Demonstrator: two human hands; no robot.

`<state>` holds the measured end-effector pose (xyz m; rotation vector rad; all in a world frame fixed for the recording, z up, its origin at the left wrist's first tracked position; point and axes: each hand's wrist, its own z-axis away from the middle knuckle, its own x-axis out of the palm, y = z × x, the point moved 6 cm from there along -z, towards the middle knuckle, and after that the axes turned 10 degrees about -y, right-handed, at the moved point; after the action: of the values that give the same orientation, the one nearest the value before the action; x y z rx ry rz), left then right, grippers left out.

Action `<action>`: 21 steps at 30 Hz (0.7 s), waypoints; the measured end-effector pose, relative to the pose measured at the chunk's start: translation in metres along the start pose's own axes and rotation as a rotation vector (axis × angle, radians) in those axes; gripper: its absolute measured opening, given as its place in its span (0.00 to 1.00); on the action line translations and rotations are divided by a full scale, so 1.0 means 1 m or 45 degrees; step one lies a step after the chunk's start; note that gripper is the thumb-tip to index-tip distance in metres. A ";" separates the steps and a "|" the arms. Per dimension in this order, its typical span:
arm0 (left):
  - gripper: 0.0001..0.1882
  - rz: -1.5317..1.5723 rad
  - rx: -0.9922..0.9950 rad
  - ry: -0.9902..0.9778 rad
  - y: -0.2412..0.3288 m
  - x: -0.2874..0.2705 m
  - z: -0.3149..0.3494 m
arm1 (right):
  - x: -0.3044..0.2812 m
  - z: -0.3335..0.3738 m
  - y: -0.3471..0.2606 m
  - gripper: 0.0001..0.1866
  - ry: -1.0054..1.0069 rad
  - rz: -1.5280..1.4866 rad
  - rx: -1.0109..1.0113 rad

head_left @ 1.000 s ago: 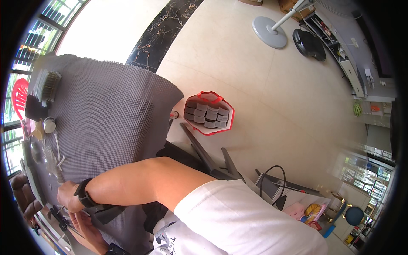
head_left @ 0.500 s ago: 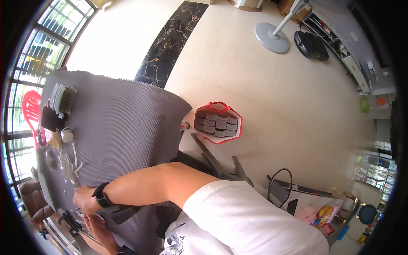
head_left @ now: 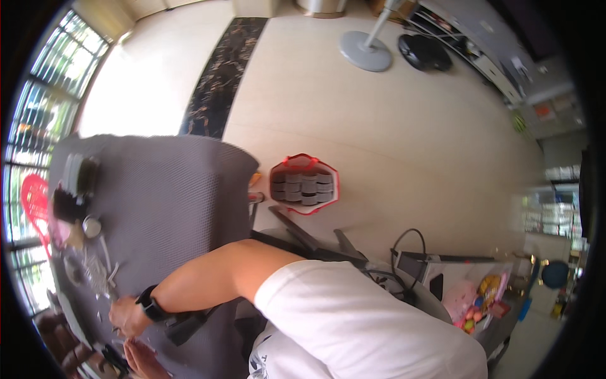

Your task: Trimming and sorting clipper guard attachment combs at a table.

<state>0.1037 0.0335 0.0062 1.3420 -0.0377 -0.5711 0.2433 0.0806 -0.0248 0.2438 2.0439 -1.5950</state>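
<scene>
Right hand (head_left: 129,317) beside left hand (head_left: 142,361) over grey mesh cover (head_left: 158,202)

The right fingers curl, any contents hidden; the left's grip I cannot tell. Crumpled clear plastic (head_left: 96,276) lies just beyond the right hand.

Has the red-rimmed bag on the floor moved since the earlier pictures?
No: judged against the grey fan base, the red-rimmed bag keeps its place; only the camera view has shifted.

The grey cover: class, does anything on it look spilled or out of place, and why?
Crumpled clear plastic and a white strip lie loose near the right hand, looking like untidied scraps. No spill shows.
</scene>
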 end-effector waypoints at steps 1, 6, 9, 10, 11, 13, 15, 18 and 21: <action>0.18 0.006 -0.001 -0.039 -0.002 0.004 -0.004 | -0.002 0.001 -0.002 0.17 -0.037 -0.012 -0.004; 0.13 0.030 0.070 0.056 -0.005 -0.023 -0.004 | -0.016 0.005 -0.026 0.21 -0.062 -0.267 -0.259; 0.11 0.007 0.162 0.053 -0.005 -0.010 -0.010 | -0.034 0.032 -0.028 0.20 -0.152 -0.495 -0.311; 0.11 0.002 0.218 -0.029 0.003 0.000 -0.010 | -0.033 0.032 -0.025 0.20 -0.106 -0.463 -0.358; 0.12 -0.044 0.225 -0.134 0.004 0.010 -0.019 | -0.029 0.033 -0.009 0.19 -0.108 -0.491 -0.284; 0.14 -0.189 0.310 -0.044 0.026 0.018 -0.020 | -0.050 0.044 0.002 0.14 -0.144 -0.467 -0.130; 0.13 -0.213 0.447 0.229 0.036 -0.017 -0.012 | -0.065 0.043 0.004 0.11 -0.083 -0.403 -0.072; 0.08 -0.183 0.534 0.493 0.036 -0.077 0.015 | -0.068 0.036 0.000 0.12 -0.093 -0.396 0.101; 0.10 -0.610 0.406 0.571 0.046 -0.089 0.037 | -0.062 0.029 0.000 0.12 -0.107 -0.403 0.188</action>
<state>0.0311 0.0415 0.0839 1.7807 0.5942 -0.6671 0.3036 0.0643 0.0021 -0.0994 1.9756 -1.9138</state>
